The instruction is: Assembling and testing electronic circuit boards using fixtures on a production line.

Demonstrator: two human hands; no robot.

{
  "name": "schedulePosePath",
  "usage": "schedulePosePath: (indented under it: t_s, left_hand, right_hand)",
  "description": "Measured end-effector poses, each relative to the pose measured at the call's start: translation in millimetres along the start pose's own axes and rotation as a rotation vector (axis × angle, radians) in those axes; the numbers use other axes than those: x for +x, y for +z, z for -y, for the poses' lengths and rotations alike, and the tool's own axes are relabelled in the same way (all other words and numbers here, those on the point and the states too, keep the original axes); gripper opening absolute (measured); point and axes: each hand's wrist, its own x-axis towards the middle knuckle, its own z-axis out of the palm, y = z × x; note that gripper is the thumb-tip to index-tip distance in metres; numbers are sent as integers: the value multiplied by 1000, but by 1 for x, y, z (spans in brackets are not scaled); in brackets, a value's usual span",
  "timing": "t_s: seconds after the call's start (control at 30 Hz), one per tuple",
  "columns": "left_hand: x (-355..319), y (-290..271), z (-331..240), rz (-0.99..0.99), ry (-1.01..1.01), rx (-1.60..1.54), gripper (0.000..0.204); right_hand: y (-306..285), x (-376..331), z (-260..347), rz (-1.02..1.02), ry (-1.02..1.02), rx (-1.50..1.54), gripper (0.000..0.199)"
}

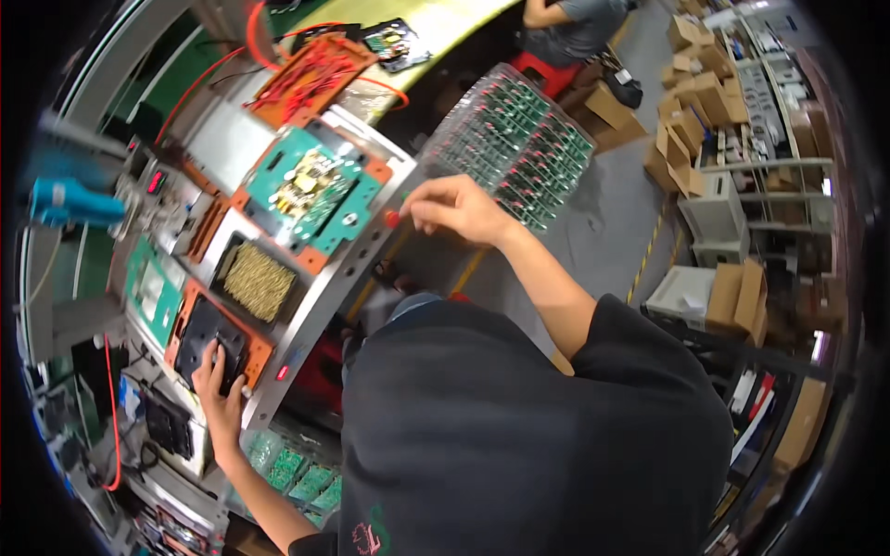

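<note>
**Black module pressed into orange test fixture, red button under the other hand**

Black module (211,341) seated in an orange fixture frame (262,355) at the near end of the metal test panel (320,292), on the person's left. Left hand (221,394) flat on it, fingers spread wide, gripping nothing. Right hand (459,208) reaching across the panel's edge, fingers bunched narrow, tips at a small red button (391,219); whether pressing or just touching, cannot tell.

Crowded around: a bed of gold pins (256,281) just beyond the module, then a green circuit board (311,190) in its own orange-cornered nest, then a wired orange plate (313,74). Blue tool (69,204) well off to the left. Clear trays of small green boards (514,148) just past the right hand; more green boards (297,473) below the panel near the left forearm.

Panel edge running diagonally between the two hands. Grey floor (612,213) open to the right, bounded by cardboard boxes (695,102).
</note>
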Motion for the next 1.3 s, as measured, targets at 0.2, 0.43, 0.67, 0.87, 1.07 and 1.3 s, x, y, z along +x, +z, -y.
schedulePosePath:
  t_s: [0.2, 0.43, 0.67, 0.87, 1.07, 1.3]
  left_hand:
    - [8, -8, 1, 80, -204, -166, 41]
    - [-7, 26, 18, -179, -96, -16, 35]
    - [-21, 25, 12, -333, -290, 122, 38]
    - [-20, 27, 8, -345, -316, 213, 35]
    - [-26, 5, -25, -638, -299, -404, 30]
    - [-65, 29, -46, -403, -440, -1077, 22]
  right_hand:
    - [-178, 17, -102, -834, -83, -734, 17]
    - [-266, 96, -175, -491, 251, -1498, 33]
    - [-263, 112, -137, -546, 172, -1473, 44]
    - [-130, 96, 8, -478, -280, -199, 29]
    - [149, 70, 27, 259, -31, -103, 22]
    - [256, 62, 6, 672, 135, -101, 24]
